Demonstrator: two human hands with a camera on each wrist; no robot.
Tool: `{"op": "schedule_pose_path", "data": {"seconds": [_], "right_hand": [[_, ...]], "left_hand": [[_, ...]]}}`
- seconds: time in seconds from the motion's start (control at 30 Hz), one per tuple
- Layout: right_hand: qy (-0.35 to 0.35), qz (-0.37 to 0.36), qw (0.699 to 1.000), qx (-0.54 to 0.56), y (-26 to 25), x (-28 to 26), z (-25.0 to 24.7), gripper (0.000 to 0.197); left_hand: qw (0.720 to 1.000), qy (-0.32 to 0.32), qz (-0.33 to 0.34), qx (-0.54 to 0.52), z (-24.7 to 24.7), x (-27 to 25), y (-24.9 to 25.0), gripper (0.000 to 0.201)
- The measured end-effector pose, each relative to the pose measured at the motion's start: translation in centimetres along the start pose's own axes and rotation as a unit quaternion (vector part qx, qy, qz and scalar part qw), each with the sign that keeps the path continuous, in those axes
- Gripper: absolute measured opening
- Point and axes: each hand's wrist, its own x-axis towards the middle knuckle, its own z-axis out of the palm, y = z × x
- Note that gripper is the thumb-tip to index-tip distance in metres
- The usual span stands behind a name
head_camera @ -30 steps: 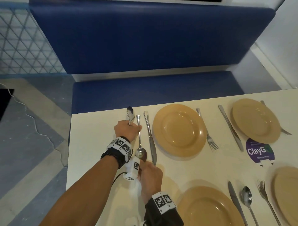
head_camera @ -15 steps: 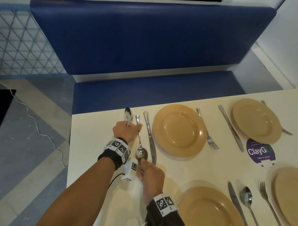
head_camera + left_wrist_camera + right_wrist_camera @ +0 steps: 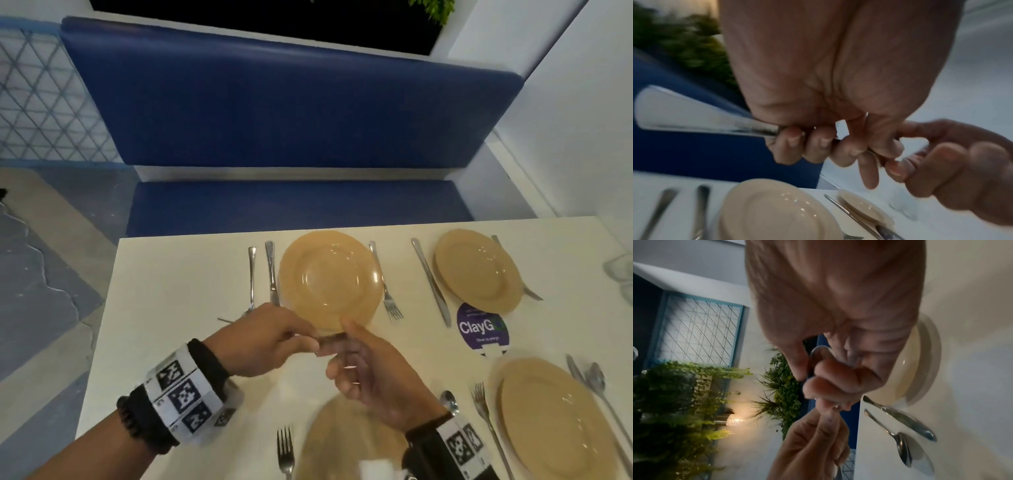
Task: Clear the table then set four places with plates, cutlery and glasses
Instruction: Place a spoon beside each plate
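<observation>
Above the cream table [image 3: 178, 308], my left hand [image 3: 301, 337] grips the handle of a steel spoon [image 3: 330, 340]. The handle's end sticks out past my fist in the left wrist view [image 3: 694, 116]. My right hand [image 3: 344, 346] pinches the spoon's bowl end [image 3: 819, 352] between thumb and fingers. The hands meet in front of the far left tan plate [image 3: 330, 277]. Beside that plate lie a second spoon [image 3: 252, 274], a knife [image 3: 271, 270] and a fork [image 3: 385, 287].
Three more tan plates sit at the far right [image 3: 478, 270], near right [image 3: 555, 418] and near left [image 3: 342, 445], each with cutlery beside it. A purple sticker [image 3: 481, 327] marks the table. A glass [image 3: 620, 270] shows at the right edge. A blue bench [image 3: 294, 205] runs behind.
Both hands have lifted off the far left setting and come together nearer me. The left hand brought its spoon along, and the right hand now pinches its other end.
</observation>
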Motion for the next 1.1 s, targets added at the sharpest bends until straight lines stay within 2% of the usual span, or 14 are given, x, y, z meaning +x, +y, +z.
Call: {"op": "schedule_pose_path", "data": {"seconds": [0.07,0.17,0.3,0.4,0.47,0.53,0.57,0.63,0.7,0.73,0.77,0.9,1.0,1.1], "right_hand": [[-0.011,0.005,1.0,-0.024,0.4,-1.5,-2.5,0.05],[0.005,0.031,0.999,-0.03,1.3,-2.8,-6.6,0.028],[0.03,0.023,0.997,-0.068,1.8,-3.9,-13.6,0.028],[0.006,-0.026,0.988,-0.149,0.9,-5.0,-18.9,0.015],[-0.002,-0.058,0.978,-0.199,0.4,-5.1,-22.0,0.021],[0.011,-0.07,0.976,-0.208,0.5,-4.8,-25.0,0.023],[0.021,-0.07,0.978,-0.195,0.8,-4.3,-26.4,0.023],[0.054,-0.051,0.988,-0.137,1.8,-3.1,-28.6,0.025],[0.093,-0.026,0.994,-0.047,2.7,-1.4,-29.2,0.022],[0.106,-0.019,0.994,0.0,2.9,-0.4,-28.8,0.018],[0.114,-0.013,0.992,0.048,2.8,0.5,-28.2,0.016],[0.12,0.008,0.974,0.192,1.4,4.5,-25.1,0.011],[0.147,0.034,0.957,0.247,0.4,6.9,-23.5,0.012],[0.181,0.039,0.95,0.252,-0.2,8.6,-22.7,0.009]], "left_hand": [[0.997,-0.014,0.017,0.077,1.6,0.9,2.3,0.029],[0.989,-0.037,0.0,0.142,3.6,2.7,5.9,0.031],[0.986,-0.077,-0.053,0.139,4.6,6.2,8.6,0.02],[0.978,-0.126,-0.07,0.151,5.7,9.7,11.4,0.017],[0.973,-0.145,-0.084,0.159,6.3,12.4,13.8,0.018],[0.976,-0.118,-0.114,0.144,5.8,15.2,14.9,0.015],[0.979,-0.079,-0.13,0.137,5.1,16.5,14.8,0.012],[0.976,0.055,-0.163,0.132,3.6,18.5,13.8,0.013],[0.957,0.19,-0.201,0.09,3.0,19.7,12.8,0.016],[0.948,0.224,-0.215,0.064,3.3,20.1,12.6,0.018],[0.945,0.23,-0.227,0.052,3.8,20.4,12.6,0.019],[0.943,0.165,-0.286,0.03,6.8,22.2,12.0,0.017],[0.939,0.145,-0.311,-0.012,8.3,24.1,10.4,0.017],[0.937,0.125,-0.324,-0.041,9.4,26.3,9.1,0.018]]}}
